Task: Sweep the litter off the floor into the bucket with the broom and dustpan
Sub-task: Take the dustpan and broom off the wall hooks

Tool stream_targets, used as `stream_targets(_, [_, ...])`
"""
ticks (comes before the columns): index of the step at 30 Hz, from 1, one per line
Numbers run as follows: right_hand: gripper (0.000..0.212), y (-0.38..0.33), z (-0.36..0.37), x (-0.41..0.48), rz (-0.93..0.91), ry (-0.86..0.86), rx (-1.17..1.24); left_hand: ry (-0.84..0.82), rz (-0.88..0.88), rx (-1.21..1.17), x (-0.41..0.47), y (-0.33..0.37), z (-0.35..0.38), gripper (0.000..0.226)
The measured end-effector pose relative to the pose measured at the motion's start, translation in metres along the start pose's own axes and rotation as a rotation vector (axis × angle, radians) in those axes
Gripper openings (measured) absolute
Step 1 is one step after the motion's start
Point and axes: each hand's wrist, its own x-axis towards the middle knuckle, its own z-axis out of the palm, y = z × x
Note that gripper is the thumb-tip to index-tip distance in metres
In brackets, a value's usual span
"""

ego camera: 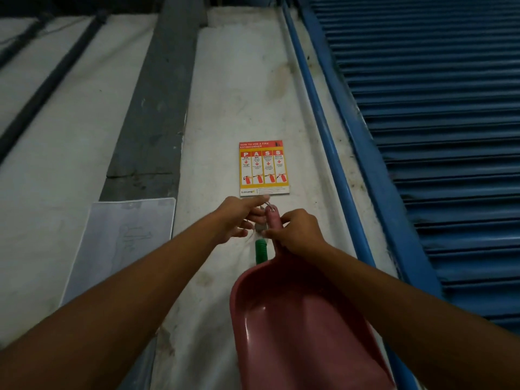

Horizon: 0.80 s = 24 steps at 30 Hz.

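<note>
A dusky red dustpan [298,327] hangs flat against a white wall, its handle pointing up to a small metal hook or ring [269,205]. My right hand [295,232] grips the dustpan's handle just below that ring. My left hand [239,218] pinches at the ring and the handle's top end. A green handle [261,250], probably the broom's, shows between the dustpan's scoop and my hands; the rest of it is hidden behind the dustpan. No bucket or litter is in view.
A fire-extinguisher instruction poster [264,168] is stuck on the wall just above my hands. A laminated white sheet [121,246] hangs at the left, below a grey column [157,102]. A blue roller shutter [439,130] and its blue frame fill the right side.
</note>
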Motion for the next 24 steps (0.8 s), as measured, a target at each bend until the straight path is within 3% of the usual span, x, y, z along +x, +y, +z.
stream_targets(3, [0.039,-0.008,-0.001,0.002,-0.060,-0.023,-0.019,-0.030,-0.022,0.068,0.007,0.013,0.003,0.032])
stream_targets(8, [0.055,-0.007,-0.021,0.001,-0.110,-0.331,-0.109,0.051,-0.053,0.031,0.020,0.015,-0.002,0.034])
stream_targets(12, [0.055,0.001,-0.036,0.006,-0.021,-0.303,-0.066,0.049,-0.041,0.024,0.023,0.016,-0.021,0.023])
stream_targets(18, [0.037,0.025,-0.032,0.015,0.070,-0.281,-0.100,0.139,0.119,-0.063,0.026,0.036,-0.064,0.004])
stream_targets(21, [0.036,0.034,-0.018,0.014,0.093,-0.336,-0.118,0.281,0.171,0.005,0.028,0.045,-0.089,0.018])
stream_targets(24, [0.040,0.037,0.001,0.011,0.137,-0.383,-0.120,0.325,0.185,0.121,0.022,0.050,-0.102,0.012])
